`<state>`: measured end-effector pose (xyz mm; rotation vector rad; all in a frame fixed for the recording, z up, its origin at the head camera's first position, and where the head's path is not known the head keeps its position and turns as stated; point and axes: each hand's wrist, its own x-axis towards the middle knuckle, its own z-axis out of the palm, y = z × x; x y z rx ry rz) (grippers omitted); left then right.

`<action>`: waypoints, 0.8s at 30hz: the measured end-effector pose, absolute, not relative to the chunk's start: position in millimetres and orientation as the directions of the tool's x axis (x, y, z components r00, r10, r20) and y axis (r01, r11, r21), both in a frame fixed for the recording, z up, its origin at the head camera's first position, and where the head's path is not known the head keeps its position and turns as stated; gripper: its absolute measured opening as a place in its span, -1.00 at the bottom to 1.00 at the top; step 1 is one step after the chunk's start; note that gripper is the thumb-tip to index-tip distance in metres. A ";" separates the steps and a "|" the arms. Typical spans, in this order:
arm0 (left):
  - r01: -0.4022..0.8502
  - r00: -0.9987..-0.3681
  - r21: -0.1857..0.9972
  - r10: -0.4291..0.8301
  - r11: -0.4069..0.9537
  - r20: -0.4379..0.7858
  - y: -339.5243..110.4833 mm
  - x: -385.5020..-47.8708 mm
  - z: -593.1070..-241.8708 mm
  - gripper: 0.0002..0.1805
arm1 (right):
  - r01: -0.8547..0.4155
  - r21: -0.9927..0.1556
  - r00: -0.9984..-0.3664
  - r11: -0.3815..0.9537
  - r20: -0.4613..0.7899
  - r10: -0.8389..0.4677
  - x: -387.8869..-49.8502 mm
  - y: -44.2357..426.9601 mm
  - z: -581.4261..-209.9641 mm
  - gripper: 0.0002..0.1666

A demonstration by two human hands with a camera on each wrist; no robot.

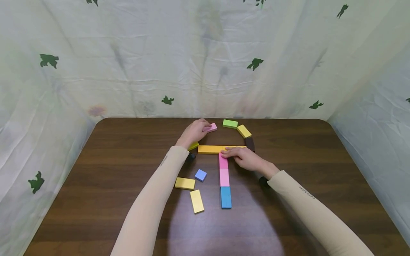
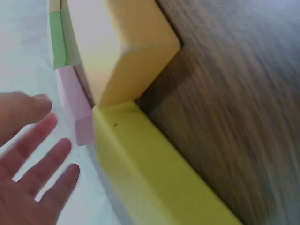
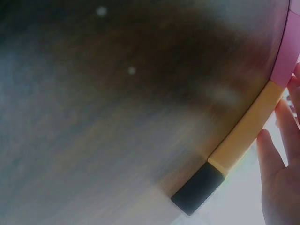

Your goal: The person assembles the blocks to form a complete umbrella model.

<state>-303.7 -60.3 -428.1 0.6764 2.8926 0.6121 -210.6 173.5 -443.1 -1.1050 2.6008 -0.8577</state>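
Observation:
My left hand [image 1: 193,133] is at the left end of a light pink block [image 1: 212,127]; in the left wrist view its fingers are spread beside that pink block [image 2: 75,103]. A yellow block [image 2: 154,164] lies nearer, against the end of a long orange block [image 2: 126,42]. Extended fingers of my right hand [image 1: 250,159] rest where the long orange block [image 1: 209,149] meets a pink block [image 1: 223,161]. Below it, a lighter pink block [image 1: 224,177] and a blue block [image 1: 226,197] continue the straight column.
Green [image 1: 230,123], yellow [image 1: 244,131] and black [image 1: 250,144] blocks curve round the upper right. Left of the column lie a small blue block [image 1: 200,175] and two pale yellow blocks, one sideways [image 1: 185,183], one nearly upright in view [image 1: 196,201]. A curtain [image 1: 205,64] stands behind the table.

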 end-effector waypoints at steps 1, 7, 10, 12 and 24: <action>0.404 -0.891 0.405 0.454 0.820 -0.031 -61.7 -301.9 -427.2 -0.66 | -0.599 -0.577 -0.705 0.556 0.051 -0.707 -211.0 173.7 -443.4 -0.50; 0.409 -0.863 0.336 0.479 0.849 -0.161 -67.0 -293.4 -425.3 -0.59 | -0.598 -0.572 -0.710 0.562 0.053 -0.702 -211.6 174.9 -443.7 -0.50; 0.404 -0.852 0.329 0.482 0.853 -0.205 -67.2 -291.4 -425.7 -0.55 | -0.597 -0.578 -0.709 0.556 0.056 -0.703 -210.8 175.0 -443.7 -0.50; 0.411 -0.846 0.337 0.492 0.847 -0.207 -67.1 -291.4 -426.3 -0.54 | -0.597 -0.580 -0.708 0.554 0.057 -0.703 -210.4 174.9 -444.2 -0.50; 0.433 -0.831 0.406 0.531 0.805 -0.168 -65.9 -304.2 -430.9 -0.57 | -0.590 -0.584 -0.715 0.558 0.057 -0.697 -209.2 174.5 -446.0 -0.50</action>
